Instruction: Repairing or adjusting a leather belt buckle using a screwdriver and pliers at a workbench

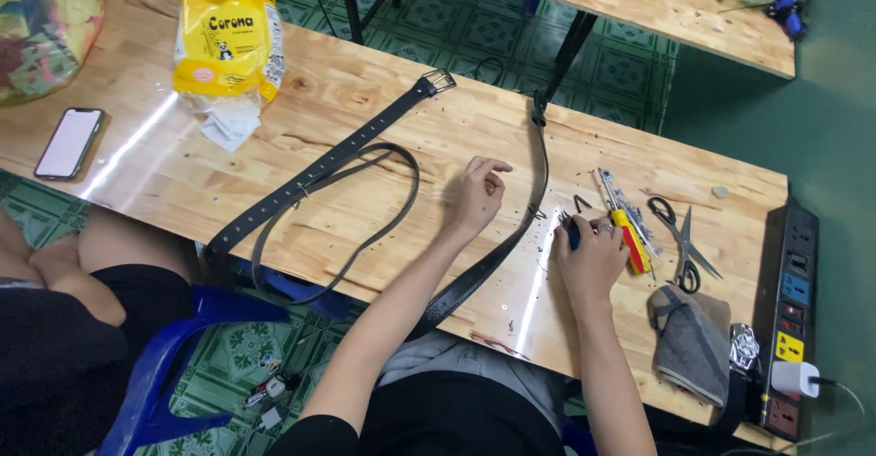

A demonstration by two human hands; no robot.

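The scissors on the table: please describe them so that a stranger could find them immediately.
Start at the wooden table's right end, beside the black power strip. The scissors lie there, blades open, above a folded grey cloth. Unlike the red-and-yellow screwdriver to their left, they are all dark metal with two loop handles.

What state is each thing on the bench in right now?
Left hand: fingers curled, resting on the table beside the dark belt.
Right hand: closed around a blue-handled tool.
Buckled belt: laid flat, unfastened.
Scissors: open, lying untouched.
Phone: screen lit.
Yellow bag: opened, white contents spilling.
Grey cloth: crumpled.
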